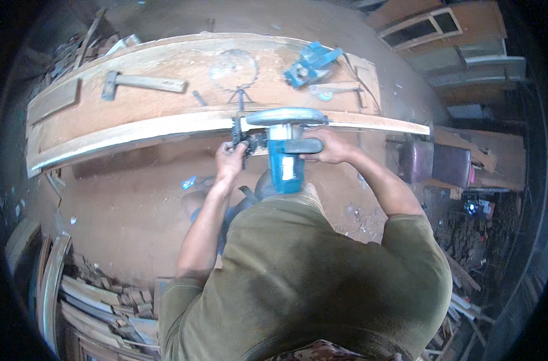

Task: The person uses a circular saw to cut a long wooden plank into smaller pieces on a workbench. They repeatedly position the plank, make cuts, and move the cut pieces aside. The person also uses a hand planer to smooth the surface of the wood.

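A blue circular saw with a pale round guard stands in front of my chest, at the near edge of a long pale board. My right hand is closed round the saw's dark handle. On the other side, my left hand has its fingers closed on a dark metal piece against the board's edge. Whether that piece belongs to the saw, I cannot tell. The saw's underside is hidden.
Across the wooden workbench lie a hammer, a round toothed saw blade, a blue power tool with a cord and a try square. Wood offcuts are piled at lower left. Dark boxes stand at right.
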A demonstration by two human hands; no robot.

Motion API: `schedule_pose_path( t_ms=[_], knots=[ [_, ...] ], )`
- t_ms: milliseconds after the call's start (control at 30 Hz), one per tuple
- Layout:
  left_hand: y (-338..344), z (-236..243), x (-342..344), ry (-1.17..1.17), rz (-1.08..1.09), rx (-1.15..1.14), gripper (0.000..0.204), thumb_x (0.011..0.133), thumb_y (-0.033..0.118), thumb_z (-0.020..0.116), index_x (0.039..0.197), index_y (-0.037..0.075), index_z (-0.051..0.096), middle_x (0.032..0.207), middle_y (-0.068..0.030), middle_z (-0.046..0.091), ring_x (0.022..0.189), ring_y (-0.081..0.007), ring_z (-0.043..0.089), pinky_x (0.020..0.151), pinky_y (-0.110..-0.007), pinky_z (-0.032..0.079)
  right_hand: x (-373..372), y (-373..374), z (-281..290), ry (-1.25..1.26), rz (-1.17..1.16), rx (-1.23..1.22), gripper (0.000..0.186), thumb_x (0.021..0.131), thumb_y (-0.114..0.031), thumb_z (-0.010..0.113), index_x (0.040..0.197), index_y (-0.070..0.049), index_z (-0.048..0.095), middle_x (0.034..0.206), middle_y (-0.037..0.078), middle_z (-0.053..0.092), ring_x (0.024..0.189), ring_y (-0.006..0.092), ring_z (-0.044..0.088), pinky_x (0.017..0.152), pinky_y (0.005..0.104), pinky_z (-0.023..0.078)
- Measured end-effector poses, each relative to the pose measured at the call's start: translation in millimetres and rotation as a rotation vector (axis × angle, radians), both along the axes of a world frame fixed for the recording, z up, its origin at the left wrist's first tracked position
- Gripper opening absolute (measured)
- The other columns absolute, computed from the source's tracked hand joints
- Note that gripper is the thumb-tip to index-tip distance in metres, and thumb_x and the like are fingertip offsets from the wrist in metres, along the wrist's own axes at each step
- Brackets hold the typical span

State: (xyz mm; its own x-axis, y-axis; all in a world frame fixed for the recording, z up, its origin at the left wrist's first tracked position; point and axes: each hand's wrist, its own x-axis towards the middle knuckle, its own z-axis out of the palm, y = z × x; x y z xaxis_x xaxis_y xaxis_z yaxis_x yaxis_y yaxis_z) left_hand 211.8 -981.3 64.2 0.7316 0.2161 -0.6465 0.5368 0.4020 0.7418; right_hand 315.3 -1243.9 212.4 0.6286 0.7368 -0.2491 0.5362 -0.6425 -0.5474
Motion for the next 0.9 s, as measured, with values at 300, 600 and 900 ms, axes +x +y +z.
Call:
schedule_pose_path(
  t_ms=[300, 600, 900],
  knots=[
    [21.5, -0.1, 0.8, 0.013, -0.025, 0.105, 0.033, 0.085, 0.029, 0.080, 0.100, 0.003, 0.065, 0.085, 0.0003, 0.064, 0.074, -0.0089, 0.055, 0.065, -0.028, 0.046, 3.3, 42.6, 25.6, 0.287, -0.082, -0.137, 0.032, 0.079, -0.029, 0.084, 0.094, -0.007, 0.067, 0.088, 0.013, 0.069, 0.085, 0.0302, 0.065, 0.077, 0.0424, 0.049],
    [48.9, -0.4, -10.4, 0.035, 0.019, 0.049, 0.027, 0.087, 0.021, 0.078, 0.098, 0.001, 0.064, 0.081, -0.0023, 0.067, 0.065, -0.0085, 0.058, 0.055, -0.028, 0.048, -0.7, 72.1, 27.1, 0.189, -0.001, -0.029, 0.028, 0.081, -0.026, 0.081, 0.087, -0.006, 0.063, 0.080, 0.013, 0.065, 0.078, 0.0315, 0.063, 0.072, 0.0415, 0.048],
    [76.1, -16.4, -13.5, 0.013, -0.008, 0.023, 0.028, 0.088, 0.025, 0.078, 0.096, 0.002, 0.063, 0.080, -0.0006, 0.064, 0.066, -0.0078, 0.054, 0.057, -0.027, 0.045, -3.8, 104.0, 33.0, 0.277, -0.019, -0.078, 0.027, 0.080, -0.022, 0.082, 0.094, -0.005, 0.066, 0.088, 0.015, 0.069, 0.084, 0.0329, 0.066, 0.078, 0.0425, 0.050]
  ],
)
